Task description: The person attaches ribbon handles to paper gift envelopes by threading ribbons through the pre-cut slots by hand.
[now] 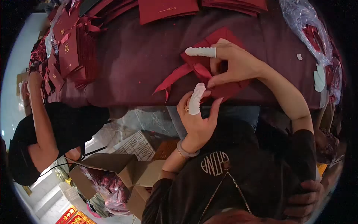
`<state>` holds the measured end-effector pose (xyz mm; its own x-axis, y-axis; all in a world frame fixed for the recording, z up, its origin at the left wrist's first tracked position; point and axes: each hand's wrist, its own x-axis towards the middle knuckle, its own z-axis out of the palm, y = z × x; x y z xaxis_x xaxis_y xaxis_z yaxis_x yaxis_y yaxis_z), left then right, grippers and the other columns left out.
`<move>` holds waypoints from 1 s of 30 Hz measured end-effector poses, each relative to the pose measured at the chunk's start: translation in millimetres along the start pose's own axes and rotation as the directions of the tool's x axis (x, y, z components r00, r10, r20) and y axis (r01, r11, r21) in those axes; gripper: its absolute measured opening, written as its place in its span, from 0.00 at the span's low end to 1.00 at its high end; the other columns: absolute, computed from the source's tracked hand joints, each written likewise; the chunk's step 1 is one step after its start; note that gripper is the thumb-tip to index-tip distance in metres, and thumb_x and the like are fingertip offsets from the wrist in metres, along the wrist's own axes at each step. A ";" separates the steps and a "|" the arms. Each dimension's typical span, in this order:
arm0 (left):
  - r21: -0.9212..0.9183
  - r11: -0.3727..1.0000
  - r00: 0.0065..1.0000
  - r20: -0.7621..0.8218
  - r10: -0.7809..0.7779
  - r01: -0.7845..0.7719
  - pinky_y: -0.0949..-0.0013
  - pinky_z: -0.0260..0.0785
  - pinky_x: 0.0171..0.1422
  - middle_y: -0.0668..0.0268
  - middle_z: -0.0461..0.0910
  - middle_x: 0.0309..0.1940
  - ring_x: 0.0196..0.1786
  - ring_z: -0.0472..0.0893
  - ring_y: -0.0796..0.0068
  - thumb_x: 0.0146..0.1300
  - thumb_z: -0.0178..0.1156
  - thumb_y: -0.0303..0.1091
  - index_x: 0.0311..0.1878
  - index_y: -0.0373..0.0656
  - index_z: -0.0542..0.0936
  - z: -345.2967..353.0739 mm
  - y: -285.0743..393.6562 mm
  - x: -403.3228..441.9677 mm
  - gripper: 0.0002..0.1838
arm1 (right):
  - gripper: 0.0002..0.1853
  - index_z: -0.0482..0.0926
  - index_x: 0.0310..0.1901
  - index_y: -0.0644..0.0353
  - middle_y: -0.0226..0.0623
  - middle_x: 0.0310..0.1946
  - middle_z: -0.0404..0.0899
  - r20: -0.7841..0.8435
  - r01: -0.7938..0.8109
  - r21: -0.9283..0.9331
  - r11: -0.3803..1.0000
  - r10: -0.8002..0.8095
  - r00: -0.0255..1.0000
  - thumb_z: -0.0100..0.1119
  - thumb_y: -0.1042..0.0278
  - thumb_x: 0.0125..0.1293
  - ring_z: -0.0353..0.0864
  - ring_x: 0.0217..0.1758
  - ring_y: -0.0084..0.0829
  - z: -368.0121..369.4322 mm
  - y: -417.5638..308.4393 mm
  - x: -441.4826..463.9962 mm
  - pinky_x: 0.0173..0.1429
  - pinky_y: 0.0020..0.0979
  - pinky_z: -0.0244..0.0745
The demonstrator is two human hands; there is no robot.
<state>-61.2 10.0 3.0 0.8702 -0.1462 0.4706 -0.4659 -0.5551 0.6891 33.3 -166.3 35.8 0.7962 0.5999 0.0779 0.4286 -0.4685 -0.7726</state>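
Note:
A dark red card or envelope (225, 35) lies tilted on the cloth, a red satin ribbon (173, 78) across it with its tails toward the left. My right hand (235, 61) is over the card, its index finger in a white finger cot stretched out and its other fingers bent around the ribbon near a loop. What lies under those fingers is partly hidden. Just below, my left hand (199, 121) has its thumb and index finger apart, close to my right thumb. It also wears a white finger cot on the index finger.
Red cards (167, 9) are stacked at the far edge of the dark red tablecloth (126, 56). More ribboned cards (69, 52) stand at left beside a co-worker's arm (41, 115). Plastic wrapping (304, 26) lies at right; an open cardboard box (126, 164) is below.

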 end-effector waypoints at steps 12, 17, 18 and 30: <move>0.046 0.999 1.000 -0.006 0.012 -0.012 0.67 0.67 0.49 0.59 0.79 0.39 0.42 0.76 0.65 0.50 0.64 0.20 0.52 0.35 0.71 -2.5 -11.1 -4.1 0.24 | 0.37 0.62 0.63 0.50 0.27 0.29 0.74 0.070 0.093 0.046 0.995 -0.096 0.993 0.59 0.72 0.48 0.71 0.34 0.27 3.1 6.9 -4.9 0.52 0.27 0.59; 0.100 0.986 0.991 0.025 0.134 -0.136 0.64 0.66 0.45 0.58 0.76 0.39 0.42 0.75 0.59 0.46 0.64 0.17 0.45 0.35 0.75 -5.6 -11.8 -9.7 0.19 | 0.36 0.65 0.62 0.47 0.26 0.32 0.71 0.087 0.044 0.115 0.992 -0.054 0.995 0.59 0.77 0.47 0.62 0.39 0.28 0.2 7.2 -5.8 0.48 0.25 0.63; 0.102 0.985 0.990 0.027 0.136 -0.138 0.64 0.66 0.45 0.58 0.76 0.39 0.42 0.75 0.59 0.46 0.64 0.17 0.45 0.35 0.75 -4.5 -12.3 -10.7 0.19 | 0.36 0.65 0.62 0.47 0.26 0.32 0.71 0.084 0.045 0.117 0.992 -0.055 0.995 0.59 0.77 0.47 0.62 0.39 0.28 0.1 6.4 -6.1 0.48 0.25 0.63; -0.007 0.874 0.832 0.301 0.466 -0.487 0.64 0.70 0.38 0.61 0.76 0.42 0.45 0.77 0.63 0.49 0.61 0.20 0.44 0.39 0.77 -25.1 -19.2 -3.7 0.16 | 0.36 0.64 0.63 0.46 0.29 0.28 0.70 0.063 0.213 -0.057 0.975 -0.209 0.976 0.60 0.68 0.48 0.68 0.35 0.30 5.3 10.5 -5.9 0.53 0.30 0.55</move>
<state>-59.5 41.7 1.9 0.5554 -0.6263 0.5470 -0.8315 -0.4084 0.3767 30.8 -171.3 23.9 0.6605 0.7242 0.1984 0.6121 -0.3663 -0.7008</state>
